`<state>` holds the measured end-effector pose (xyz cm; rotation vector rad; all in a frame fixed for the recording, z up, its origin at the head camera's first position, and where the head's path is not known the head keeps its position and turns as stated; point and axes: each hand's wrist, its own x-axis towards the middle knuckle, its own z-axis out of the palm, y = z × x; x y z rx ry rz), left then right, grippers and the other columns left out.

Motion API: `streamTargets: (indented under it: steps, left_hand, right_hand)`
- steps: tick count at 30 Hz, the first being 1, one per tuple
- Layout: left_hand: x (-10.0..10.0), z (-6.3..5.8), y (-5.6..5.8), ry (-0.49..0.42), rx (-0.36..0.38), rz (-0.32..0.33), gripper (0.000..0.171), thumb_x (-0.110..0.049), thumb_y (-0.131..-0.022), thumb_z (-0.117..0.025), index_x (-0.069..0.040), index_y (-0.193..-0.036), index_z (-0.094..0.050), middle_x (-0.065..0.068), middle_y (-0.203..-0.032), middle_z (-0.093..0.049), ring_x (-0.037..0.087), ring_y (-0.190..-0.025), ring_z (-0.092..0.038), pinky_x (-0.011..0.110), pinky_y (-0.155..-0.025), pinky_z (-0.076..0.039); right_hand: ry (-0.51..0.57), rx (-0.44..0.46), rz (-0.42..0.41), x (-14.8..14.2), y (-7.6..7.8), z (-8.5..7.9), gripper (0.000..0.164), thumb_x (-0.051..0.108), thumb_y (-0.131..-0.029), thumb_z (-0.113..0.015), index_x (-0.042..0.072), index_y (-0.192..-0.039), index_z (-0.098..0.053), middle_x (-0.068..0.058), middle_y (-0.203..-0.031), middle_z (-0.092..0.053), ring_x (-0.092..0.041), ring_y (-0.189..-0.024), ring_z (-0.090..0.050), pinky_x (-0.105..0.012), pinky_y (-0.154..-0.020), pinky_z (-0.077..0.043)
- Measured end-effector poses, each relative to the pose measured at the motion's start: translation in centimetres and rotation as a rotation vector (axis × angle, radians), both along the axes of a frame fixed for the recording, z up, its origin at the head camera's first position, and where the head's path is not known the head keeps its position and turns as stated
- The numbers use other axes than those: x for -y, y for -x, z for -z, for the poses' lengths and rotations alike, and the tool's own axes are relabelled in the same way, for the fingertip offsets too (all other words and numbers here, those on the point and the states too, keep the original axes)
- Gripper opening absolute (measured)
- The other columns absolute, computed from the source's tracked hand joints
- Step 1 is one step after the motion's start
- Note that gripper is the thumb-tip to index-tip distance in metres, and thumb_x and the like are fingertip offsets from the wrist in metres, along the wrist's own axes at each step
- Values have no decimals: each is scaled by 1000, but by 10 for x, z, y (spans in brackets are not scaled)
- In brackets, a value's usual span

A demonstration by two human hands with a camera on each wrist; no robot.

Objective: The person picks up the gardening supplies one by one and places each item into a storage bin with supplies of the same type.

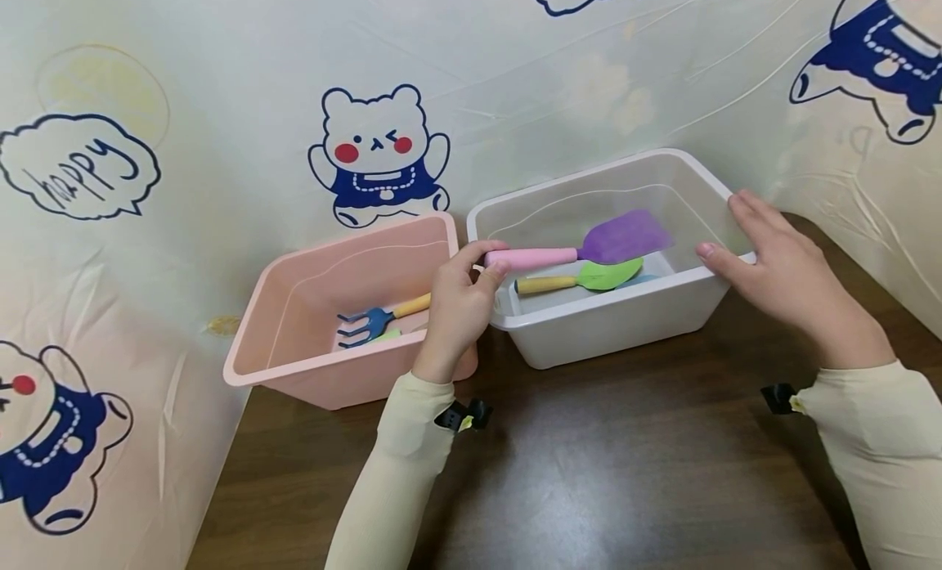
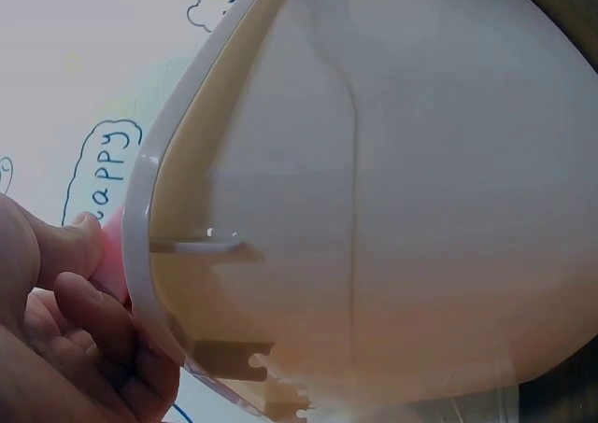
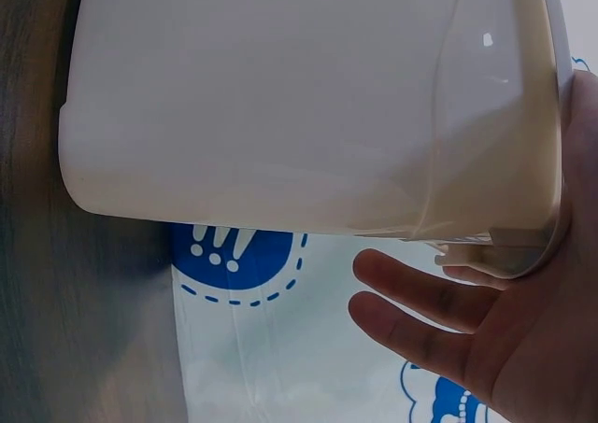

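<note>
My left hand pinches the pink handle of a toy shovel between thumb and fingers. The shovel's purple blade points right, over the inside of the white bin. Below it in that bin lies a green leaf-shaped toy trowel with a yellow handle. At the bin's front right corner, my right hand rests on the rim with its fingers extended. In the left wrist view a bit of the pink handle shows beside the rim. Two straight fingers extend beside the bin's outer wall in the right wrist view.
A pink bin stands on the left, close beside the white one. Inside it are a blue toy rake with a yellow handle and something light green. Both bins stand on a dark wooden table against a cartoon-printed cloth.
</note>
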<state>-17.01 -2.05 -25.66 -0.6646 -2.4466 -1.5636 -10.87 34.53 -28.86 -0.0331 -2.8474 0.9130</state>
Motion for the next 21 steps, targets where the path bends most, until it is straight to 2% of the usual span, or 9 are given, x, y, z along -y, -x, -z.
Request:
streamTargets:
  steps: [6,15,21]
  left_hand:
    - [-5,0,3,8,18,-1,20,-14,-99,-66,-7,-117,-72,7,-95,-64,28,-81,-53,34,-66,-42]
    - [-14,0,7,31,43,-41,21,-15,-99,-65,-8,-117,-72,5,-90,-63,24,-78,-53,33,-66,-44]
    - [-17,-2,7,79,58,-21,23,-18,-100,-65,-11,-120,-72,4,-92,-64,24,-80,-54,34,-68,-42]
  right_hand:
    - [1,0,1,0,0,0,85,49,-102,-52,6,-162,-9,-17,-168,-2,-50,-148,-3,-75,-108,-7]
    - [8,4,-3,0,0,1,85,49,-102,-51,6,-162,-9,-17,-168,-1,-51,-148,-3,-76,-108,-7]
    - [7,4,-3,-1,0,1,84,49,-102,-51,7,-162,-8,-16,-168,0,-50,-148,-2,-76,-107,-6]
